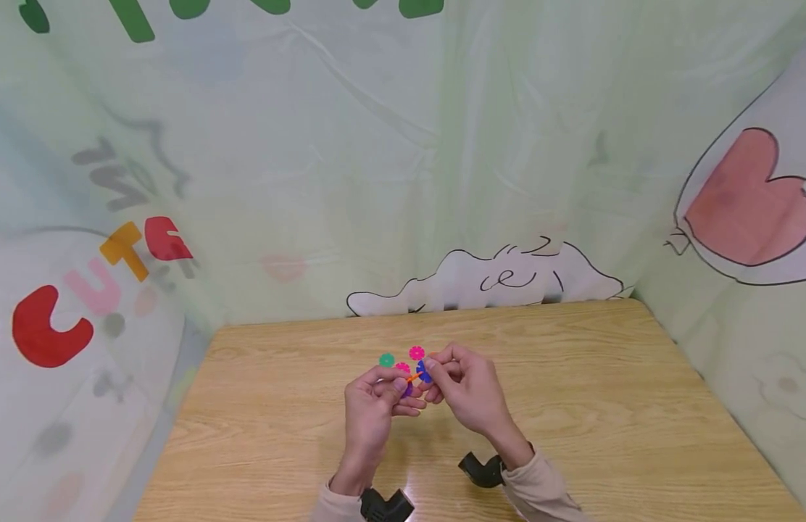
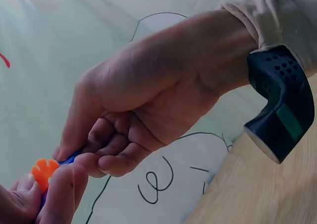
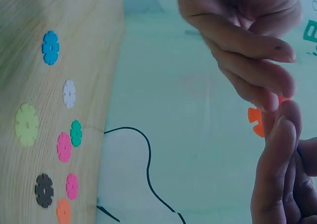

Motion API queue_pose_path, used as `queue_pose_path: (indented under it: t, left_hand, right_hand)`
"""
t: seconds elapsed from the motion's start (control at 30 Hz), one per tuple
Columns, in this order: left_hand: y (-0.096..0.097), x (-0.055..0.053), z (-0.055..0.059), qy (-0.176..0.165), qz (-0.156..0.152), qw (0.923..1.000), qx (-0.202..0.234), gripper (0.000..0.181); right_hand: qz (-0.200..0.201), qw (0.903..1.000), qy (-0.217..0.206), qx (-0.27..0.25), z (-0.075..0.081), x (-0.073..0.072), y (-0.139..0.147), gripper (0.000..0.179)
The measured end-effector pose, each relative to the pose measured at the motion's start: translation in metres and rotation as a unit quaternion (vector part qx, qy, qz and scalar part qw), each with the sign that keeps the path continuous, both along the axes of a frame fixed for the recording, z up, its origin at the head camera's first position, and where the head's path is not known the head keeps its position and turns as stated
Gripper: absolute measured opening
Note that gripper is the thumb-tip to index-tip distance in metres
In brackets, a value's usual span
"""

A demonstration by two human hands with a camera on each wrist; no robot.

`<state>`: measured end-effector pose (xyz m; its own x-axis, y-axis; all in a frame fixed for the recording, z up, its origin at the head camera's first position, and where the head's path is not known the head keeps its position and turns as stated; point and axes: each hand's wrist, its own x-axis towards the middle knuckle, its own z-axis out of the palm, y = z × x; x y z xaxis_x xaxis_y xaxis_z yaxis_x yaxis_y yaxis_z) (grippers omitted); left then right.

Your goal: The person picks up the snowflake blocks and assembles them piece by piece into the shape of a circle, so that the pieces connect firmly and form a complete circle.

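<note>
Over the wooden table my left hand [image 1: 370,413] pinches an orange notched plastic disc [image 1: 413,377] between thumb and fingers. A purple notched disc [image 1: 408,391] shows just below the orange one, partly covered by the left fingers. My right hand [image 1: 473,391] pinches a blue notched disc [image 1: 423,373]. In the left wrist view the orange disc [image 2: 44,172] stands on edge beside the blue disc [image 2: 70,158], its edge right at the blue one. The right wrist view shows part of the orange disc [image 3: 255,122] between both hands' fingertips; the blue disc is hidden there.
Behind the hands lie loose notched discs: a green one [image 1: 386,359] and a pink one [image 1: 417,353]. The right wrist view adds blue [image 3: 50,48], white [image 3: 69,94], yellow-green [image 3: 26,125], black [image 3: 44,190] and orange [image 3: 63,211] discs. A printed curtain [image 1: 377,181] borders the table.
</note>
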<state>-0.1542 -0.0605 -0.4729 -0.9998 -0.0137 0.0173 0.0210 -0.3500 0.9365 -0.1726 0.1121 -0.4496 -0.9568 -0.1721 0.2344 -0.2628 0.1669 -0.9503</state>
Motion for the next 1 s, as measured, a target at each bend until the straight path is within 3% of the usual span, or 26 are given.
queue_pose_path:
  t: [0.1, 0.2, 0.37, 0.53, 0.63, 0.8, 0.87, 0.93, 1.0]
  left_hand:
    - [0.0, 0.001, -0.001, 0.006, 0.005, 0.9999, -0.01, 0.014]
    - [-0.002, 0.0, -0.002, 0.004, -0.008, 0.9998, -0.016, 0.016]
    - [-0.014, -0.005, -0.003, -0.003, -0.073, 0.9968, -0.033, 0.027]
    - [-0.026, -0.011, -0.005, -0.026, -0.146, 0.9872, -0.06, 0.037]
    - [-0.028, -0.014, -0.008, -0.037, -0.168, 0.9806, -0.094, 0.035]
    - [-0.027, -0.017, -0.012, -0.045, -0.183, 0.9731, -0.132, 0.029]
    - [-0.028, -0.018, -0.012, -0.045, -0.18, 0.9724, -0.141, 0.028]
    - [-0.03, -0.018, -0.013, -0.043, -0.177, 0.972, -0.148, 0.027]
    - [-0.032, -0.019, -0.014, -0.037, -0.173, 0.9725, -0.151, 0.025]
  right_hand:
    - [0.007, 0.9998, 0.019, 0.006, -0.004, -0.001, 0.0, 0.013]
    - [0.024, 0.9995, 0.017, 0.007, -0.007, -0.004, 0.004, 0.014]
    - [0.032, 0.9994, 0.005, 0.011, -0.012, -0.01, 0.011, 0.016]
    - [0.036, 0.9982, 0.04, 0.027, -0.017, -0.014, 0.01, 0.011]
    - [0.059, 0.9964, 0.045, 0.039, -0.021, -0.016, 0.007, 0.01]
    - [0.1, 0.9934, 0.0, 0.056, -0.027, -0.026, 0.016, 0.021]
    - [0.077, 0.9942, -0.017, 0.074, -0.032, -0.034, 0.028, 0.027]
    - [0.027, 0.9926, -0.023, 0.116, -0.04, -0.043, 0.041, 0.028]
    - [-0.026, 0.9812, -0.034, 0.188, -0.05, -0.051, 0.051, 0.027]
